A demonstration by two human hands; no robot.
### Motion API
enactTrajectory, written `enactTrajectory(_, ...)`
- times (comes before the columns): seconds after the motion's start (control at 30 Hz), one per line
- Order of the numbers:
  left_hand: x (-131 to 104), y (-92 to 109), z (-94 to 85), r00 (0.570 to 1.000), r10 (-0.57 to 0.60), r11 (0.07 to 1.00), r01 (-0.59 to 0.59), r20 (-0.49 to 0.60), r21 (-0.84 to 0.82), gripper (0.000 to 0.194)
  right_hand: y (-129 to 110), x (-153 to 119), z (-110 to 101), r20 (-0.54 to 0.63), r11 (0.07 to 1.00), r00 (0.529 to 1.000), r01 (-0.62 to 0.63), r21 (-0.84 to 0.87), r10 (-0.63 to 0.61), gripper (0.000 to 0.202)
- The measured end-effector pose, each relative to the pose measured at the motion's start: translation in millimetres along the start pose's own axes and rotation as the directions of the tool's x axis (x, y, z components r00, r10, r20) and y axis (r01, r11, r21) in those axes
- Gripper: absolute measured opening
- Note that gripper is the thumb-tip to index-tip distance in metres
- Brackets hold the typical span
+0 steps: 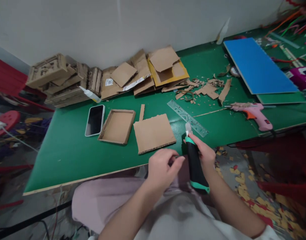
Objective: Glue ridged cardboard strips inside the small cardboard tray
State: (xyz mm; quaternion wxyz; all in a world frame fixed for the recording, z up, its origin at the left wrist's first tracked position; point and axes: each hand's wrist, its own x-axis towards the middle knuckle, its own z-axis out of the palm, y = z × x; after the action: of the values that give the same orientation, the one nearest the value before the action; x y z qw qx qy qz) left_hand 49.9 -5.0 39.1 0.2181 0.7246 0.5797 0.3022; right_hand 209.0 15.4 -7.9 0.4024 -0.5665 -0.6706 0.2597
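My right hand (205, 154) is wrapped around a black and green utility knife (196, 166), its pale tip pointing up over the table's front edge. Beside it, my left hand (164, 166) is curled, thumb close to the bent fingers; whatever it may hold is hidden. Just beyond the left hand lies a flat cardboard rectangle (155, 133) with one ragged edge. A narrow cardboard strip (142, 112) sticks out behind it. To its left rests a shallow cardboard tray (120, 125) with raised sides. A clear plastic ruler (186, 116) lies diagonally beyond the knife.
A phone (95, 120) and a glue bottle (91, 94) lie at left. Stacked cardboard pieces (60, 80) line the wall. Scraps (208, 90) are piled behind the ruler. A pink glue gun (260, 115) and a blue board (260, 66) are at right. Scraps litter the floor.
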Motion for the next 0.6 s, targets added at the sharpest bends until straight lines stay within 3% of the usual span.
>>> enactTrajectory(0.07, -4, 11, 1.1, 0.975, -0.107, 0.990, 0.122, 0.193, -0.064, 0.033, -1, 5, -1, 0.059, 0.990, 0.996, 0.077, -0.116, -0.070, 0.039)
enactTrajectory(0.17, -7, 17, 8.6, 0.879, -0.243, 0.913, 0.350, 0.411, -0.208, 0.042, -2, 9, 0, 0.063, 0.975, 0.988, 0.148, -0.166, -0.139, 0.040)
enactTrajectory(0.23, -6, 15, 12.7, 0.852, -0.290, 0.839, 0.445, 0.436, -0.313, 0.042, -5, 6, 0, 0.066, 0.979, 0.983, 0.179, -0.097, -0.173, 0.042)
enactTrajectory(0.3, -2, 13, 14.6, 0.878, -0.330, 0.839, 0.441, 0.347, -0.318, 0.041, -11, -2, -3, 0.093, 0.992, 0.989, 0.110, 0.057, -0.115, 0.051)
enactTrajectory(0.33, -1, 13, 15.3, 0.901, -0.334, 0.873, 0.406, 0.276, -0.270, 0.041, -15, -7, -6, 0.087, 0.988, 0.996, 0.010, 0.151, -0.024, 0.054)
enactTrajectory(0.4, 2, 15, 17.5, 0.961, -0.250, 0.958, 0.263, 0.122, -0.112, 0.041, -19, -17, -14, 0.187, 0.918, 0.971, -0.204, 0.342, 0.146, 0.056)
enactTrajectory(0.47, 2, 19, 21.3, 0.999, -0.021, 0.998, 0.019, 0.029, 0.065, 0.040, -19, -27, -22, 0.313, 0.854, 0.934, -0.300, 0.424, 0.172, 0.053)
enactTrajectory(0.53, 1, 23, 24.6, 0.976, 0.219, 0.957, -0.219, 0.019, 0.190, 0.038, -13, -34, -27, 0.359, 0.821, 0.917, -0.338, 0.460, 0.177, 0.050)
enactTrajectory(0.6, 0, 24, 23.9, 0.930, 0.362, 0.899, -0.368, 0.070, 0.238, 0.037, -6, -38, -30, 0.353, 0.811, 0.913, -0.360, 0.461, 0.205, 0.048)
